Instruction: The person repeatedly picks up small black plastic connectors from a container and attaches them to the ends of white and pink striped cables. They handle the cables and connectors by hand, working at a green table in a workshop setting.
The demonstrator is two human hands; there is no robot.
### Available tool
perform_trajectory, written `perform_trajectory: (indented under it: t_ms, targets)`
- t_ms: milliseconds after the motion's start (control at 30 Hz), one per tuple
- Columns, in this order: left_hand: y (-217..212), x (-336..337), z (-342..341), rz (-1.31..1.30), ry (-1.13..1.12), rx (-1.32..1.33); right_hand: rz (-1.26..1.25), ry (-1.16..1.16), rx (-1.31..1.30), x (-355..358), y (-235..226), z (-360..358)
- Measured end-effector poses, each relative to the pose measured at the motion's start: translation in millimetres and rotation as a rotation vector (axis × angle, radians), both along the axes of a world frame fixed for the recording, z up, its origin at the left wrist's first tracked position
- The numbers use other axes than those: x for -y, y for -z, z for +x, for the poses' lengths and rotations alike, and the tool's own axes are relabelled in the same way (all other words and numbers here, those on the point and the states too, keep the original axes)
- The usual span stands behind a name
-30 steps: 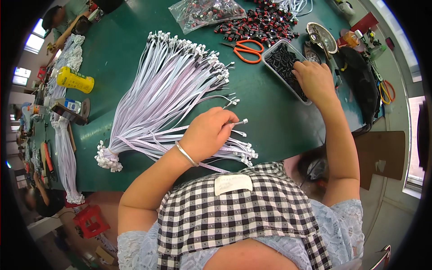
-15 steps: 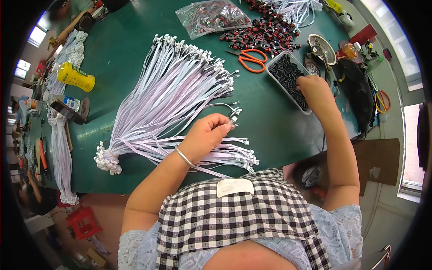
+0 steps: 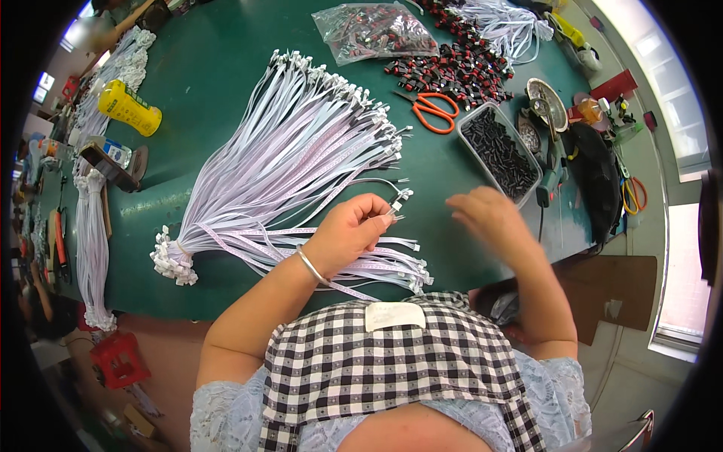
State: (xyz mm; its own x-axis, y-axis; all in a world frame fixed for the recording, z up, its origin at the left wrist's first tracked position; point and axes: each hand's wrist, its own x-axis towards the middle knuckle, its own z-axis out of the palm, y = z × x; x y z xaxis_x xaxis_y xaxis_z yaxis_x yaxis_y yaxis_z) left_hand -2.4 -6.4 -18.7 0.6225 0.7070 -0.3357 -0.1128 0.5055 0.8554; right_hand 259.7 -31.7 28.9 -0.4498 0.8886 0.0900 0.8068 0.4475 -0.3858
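Note:
My left hand (image 3: 348,232) is closed on the end of a thin white ribbon cable (image 3: 397,198), pinching it just behind its small white connector. It rests over a fanned bundle of white ribbon cables (image 3: 286,162) spread on the green table (image 3: 218,68). My right hand (image 3: 489,220) is blurred, just right of the left hand and near the clear tray of small black parts (image 3: 501,153). Whether its fingers hold a part cannot be told. A metal bangle circles my left wrist.
Orange scissors (image 3: 431,110), a heap of red and black parts (image 3: 452,64) and a clear bag of parts (image 3: 373,32) lie at the back. A yellow bottle (image 3: 129,108) lies far left. More white cable bundles (image 3: 90,248) hang at the left edge. A black bag (image 3: 595,181) sits right.
My right hand has left the tray of black parts and come back toward the left hand. The left hand kept its place on the cable end.

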Motion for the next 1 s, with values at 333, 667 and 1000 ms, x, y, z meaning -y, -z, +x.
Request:
perform_trajectory:
  t_ms: [333, 667, 1000]
  targets:
    - [-2.4, -0.3, -0.6, 0.025, 0.017, -0.02, 0.009, 0.002, 0.108, 1.9, 17.5, -6.1]
    - [-3.5, -0.5, -0.7, 0.038, 0.045, -0.059, -0.463, 0.408, -0.911, 19.9, 17.7, -57.5]
    - [-3.2, -0.1, -0.9, 0.043, 0.025, -0.07, -0.496, 0.464, -1.05, 19.0, 31.4, -67.2]
